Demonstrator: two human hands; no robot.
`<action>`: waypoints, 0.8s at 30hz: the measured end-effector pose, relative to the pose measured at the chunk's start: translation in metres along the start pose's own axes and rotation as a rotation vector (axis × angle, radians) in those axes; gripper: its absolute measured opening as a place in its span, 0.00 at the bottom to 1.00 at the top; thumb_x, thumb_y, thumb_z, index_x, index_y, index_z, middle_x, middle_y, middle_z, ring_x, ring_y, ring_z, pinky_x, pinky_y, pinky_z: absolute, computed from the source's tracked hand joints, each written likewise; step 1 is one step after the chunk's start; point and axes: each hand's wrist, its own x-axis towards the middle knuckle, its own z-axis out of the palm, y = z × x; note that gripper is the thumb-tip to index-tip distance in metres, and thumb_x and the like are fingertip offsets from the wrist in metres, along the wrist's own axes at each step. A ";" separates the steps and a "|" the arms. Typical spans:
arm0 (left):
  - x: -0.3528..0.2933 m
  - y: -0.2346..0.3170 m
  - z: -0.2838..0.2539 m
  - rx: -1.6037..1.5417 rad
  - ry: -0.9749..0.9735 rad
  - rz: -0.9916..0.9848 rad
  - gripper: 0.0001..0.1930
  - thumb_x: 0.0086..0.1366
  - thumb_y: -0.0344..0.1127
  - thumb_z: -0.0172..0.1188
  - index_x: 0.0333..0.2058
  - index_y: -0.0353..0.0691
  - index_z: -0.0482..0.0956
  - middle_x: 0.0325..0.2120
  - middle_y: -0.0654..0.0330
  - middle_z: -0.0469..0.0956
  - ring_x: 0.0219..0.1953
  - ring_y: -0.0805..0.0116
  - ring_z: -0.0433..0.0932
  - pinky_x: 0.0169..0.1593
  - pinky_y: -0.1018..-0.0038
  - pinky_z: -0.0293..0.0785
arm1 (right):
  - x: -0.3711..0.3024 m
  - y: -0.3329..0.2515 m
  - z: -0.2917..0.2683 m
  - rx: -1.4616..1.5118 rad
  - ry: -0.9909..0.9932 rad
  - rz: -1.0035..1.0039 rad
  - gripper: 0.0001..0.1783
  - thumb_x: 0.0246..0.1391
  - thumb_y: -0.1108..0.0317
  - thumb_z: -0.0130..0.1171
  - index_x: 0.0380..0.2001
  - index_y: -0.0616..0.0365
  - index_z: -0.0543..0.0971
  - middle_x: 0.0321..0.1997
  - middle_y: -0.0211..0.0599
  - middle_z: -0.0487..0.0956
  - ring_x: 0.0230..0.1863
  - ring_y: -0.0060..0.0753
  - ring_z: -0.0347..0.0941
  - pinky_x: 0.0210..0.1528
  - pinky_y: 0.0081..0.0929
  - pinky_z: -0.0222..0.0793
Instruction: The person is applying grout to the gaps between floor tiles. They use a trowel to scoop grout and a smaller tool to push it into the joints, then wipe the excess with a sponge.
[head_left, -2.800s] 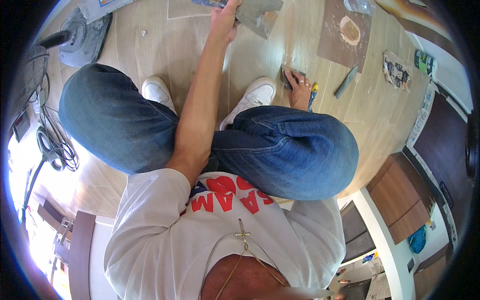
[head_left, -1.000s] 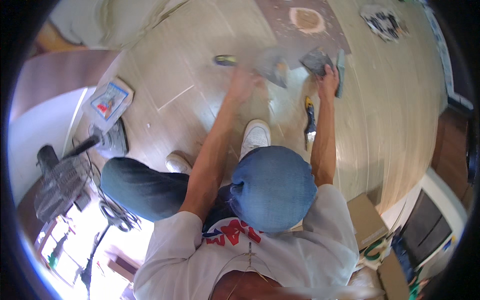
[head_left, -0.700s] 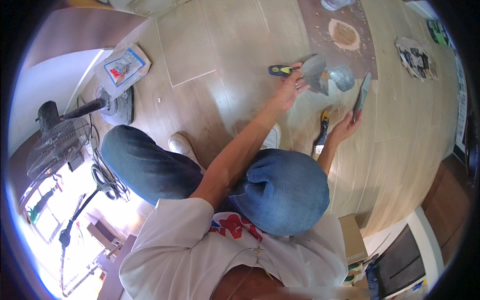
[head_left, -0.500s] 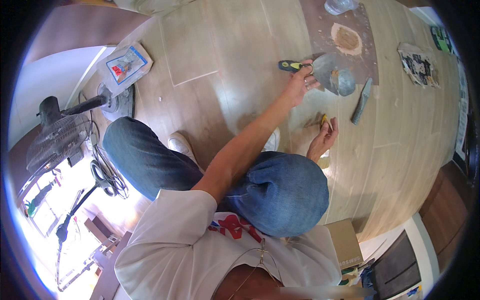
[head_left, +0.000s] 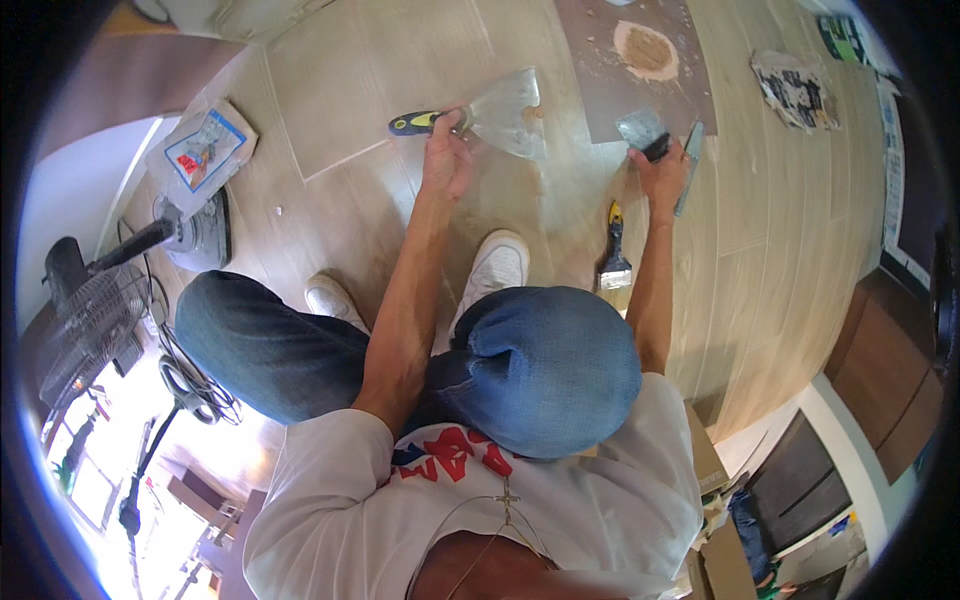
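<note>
My left hand (head_left: 446,165) is closed round the handle of a wide putty knife (head_left: 510,115), held off the floor with its metal blade pointing right. The handle is black and yellow-green. At the near right corner of a brown board (head_left: 590,80), my right hand (head_left: 662,182) grips the black handle of a smaller scraper (head_left: 640,127) with a grey blade. A long grey tool (head_left: 691,165) lies just right of that hand, partly hidden by it. Nearer to me, a flat paintbrush (head_left: 615,250) with a black and yellow handle rests on the floor.
A round patch of tan powder or paste (head_left: 647,50) sits on the board. At the far right lies a crumpled printed bag (head_left: 795,90). To the left are a plastic package (head_left: 208,150) and a black fan (head_left: 90,330) with cables. My knees and shoes border the work spot.
My right hand has let go of the paintbrush, moved forward and taken the small scraper. My left hand has carried the wide putty knife leftward, away from the board. The view has shifted.
</note>
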 end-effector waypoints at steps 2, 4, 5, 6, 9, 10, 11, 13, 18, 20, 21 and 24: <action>0.003 0.005 -0.010 -0.013 0.008 0.018 0.17 0.71 0.39 0.59 0.55 0.41 0.75 0.46 0.59 0.80 0.49 0.61 0.81 0.53 0.58 0.80 | 0.013 0.026 0.005 0.011 -0.055 0.044 0.60 0.32 0.41 0.82 0.66 0.60 0.69 0.64 0.58 0.73 0.66 0.60 0.68 0.65 0.53 0.67; 0.005 0.013 -0.015 -0.021 0.035 0.040 0.17 0.71 0.39 0.59 0.55 0.41 0.75 0.45 0.59 0.80 0.49 0.61 0.81 0.53 0.57 0.80 | 0.019 0.023 0.008 -0.046 -0.058 0.077 0.59 0.29 0.39 0.83 0.63 0.60 0.72 0.63 0.56 0.74 0.65 0.57 0.69 0.65 0.51 0.68; 0.004 0.018 -0.018 -0.012 0.047 0.048 0.16 0.71 0.39 0.59 0.54 0.41 0.76 0.45 0.59 0.80 0.48 0.61 0.81 0.53 0.57 0.80 | 0.020 0.021 0.011 -0.072 -0.077 0.092 0.58 0.29 0.39 0.84 0.61 0.60 0.72 0.63 0.56 0.74 0.65 0.57 0.70 0.64 0.50 0.68; 0.003 0.023 -0.019 -0.005 0.057 0.054 0.16 0.71 0.39 0.59 0.54 0.41 0.76 0.44 0.59 0.80 0.48 0.61 0.81 0.53 0.58 0.80 | 0.023 0.015 0.009 -0.102 -0.093 0.107 0.57 0.28 0.39 0.84 0.60 0.60 0.73 0.62 0.55 0.75 0.64 0.56 0.70 0.64 0.50 0.69; 0.000 0.032 -0.014 0.004 0.057 0.066 0.15 0.71 0.39 0.60 0.53 0.41 0.77 0.43 0.59 0.80 0.47 0.61 0.81 0.51 0.59 0.80 | 0.031 0.012 0.004 -0.186 -0.092 0.081 0.54 0.31 0.41 0.84 0.57 0.61 0.74 0.61 0.51 0.76 0.61 0.54 0.72 0.62 0.50 0.70; 0.000 0.032 -0.013 0.001 0.052 0.069 0.15 0.71 0.39 0.60 0.52 0.41 0.77 0.43 0.59 0.80 0.47 0.61 0.81 0.49 0.59 0.80 | 0.034 0.019 0.004 -0.216 -0.082 0.058 0.52 0.32 0.42 0.84 0.57 0.62 0.74 0.60 0.49 0.77 0.60 0.53 0.73 0.61 0.50 0.70; 0.003 0.031 -0.011 -0.001 0.038 0.063 0.14 0.71 0.39 0.60 0.52 0.41 0.78 0.43 0.59 0.80 0.46 0.62 0.81 0.48 0.61 0.80 | 0.036 0.030 -0.002 0.027 -0.119 0.097 0.49 0.37 0.45 0.82 0.57 0.63 0.74 0.59 0.48 0.77 0.60 0.51 0.73 0.60 0.49 0.71; 0.010 0.032 -0.021 -0.006 0.036 0.074 0.13 0.71 0.38 0.60 0.51 0.41 0.78 0.42 0.60 0.80 0.43 0.63 0.81 0.44 0.63 0.80 | 0.041 0.034 -0.010 0.523 -0.222 0.151 0.42 0.45 0.50 0.79 0.57 0.64 0.73 0.58 0.44 0.78 0.59 0.47 0.75 0.59 0.47 0.72; 0.006 0.049 -0.032 0.142 0.131 0.140 0.11 0.70 0.38 0.63 0.47 0.41 0.79 0.40 0.62 0.80 0.39 0.68 0.80 0.40 0.69 0.79 | -0.026 -0.061 -0.048 1.530 -0.121 0.307 0.29 0.62 0.63 0.68 0.62 0.61 0.72 0.61 0.39 0.77 0.58 0.38 0.75 0.59 0.44 0.72; 0.009 0.052 -0.031 0.135 0.186 0.141 0.11 0.69 0.39 0.63 0.46 0.41 0.80 0.39 0.63 0.80 0.38 0.69 0.80 0.40 0.70 0.78 | -0.028 -0.077 -0.062 1.751 -0.210 0.315 0.29 0.64 0.64 0.66 0.65 0.58 0.70 0.63 0.37 0.76 0.60 0.35 0.73 0.59 0.43 0.72; 0.013 0.054 -0.034 0.123 0.221 0.143 0.11 0.69 0.39 0.63 0.45 0.40 0.80 0.39 0.63 0.80 0.38 0.69 0.80 0.40 0.70 0.78 | -0.029 -0.104 -0.067 1.683 -0.199 0.262 0.28 0.65 0.63 0.65 0.64 0.58 0.71 0.61 0.37 0.78 0.60 0.35 0.74 0.58 0.42 0.72; 0.015 0.062 -0.033 0.156 0.220 0.159 0.13 0.68 0.41 0.64 0.44 0.39 0.80 0.37 0.62 0.80 0.37 0.69 0.80 0.40 0.69 0.79 | -0.032 -0.179 -0.079 1.315 -0.204 0.028 0.22 0.66 0.62 0.64 0.60 0.58 0.76 0.55 0.37 0.82 0.58 0.34 0.76 0.56 0.37 0.73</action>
